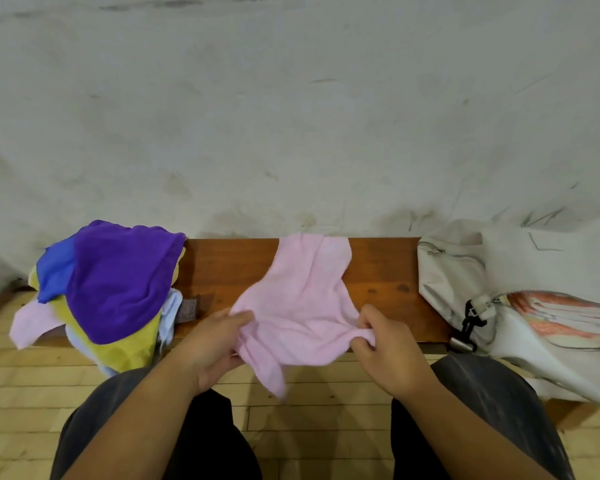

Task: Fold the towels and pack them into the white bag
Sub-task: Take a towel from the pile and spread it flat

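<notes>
While the pink towel (300,299) lies rumpled across the middle of the wooden bench (378,271), its near edge hanging over the front, the left hand (215,344) and the right hand (383,351) each pinch a bunch of that edge. A heap of purple, blue and yellow towels (111,289) sits at the bench's left end. At the right end, the white bag (482,292) lies unzipped with folded orange-striped towels (561,317) inside.

One pink towel (302,299) is being held by two hands, the left hand (215,344) and the right hand (385,351). One heap of at least five loose towels (118,282), one white bag (458,278) and one surface (229,268) are being shown.
</notes>
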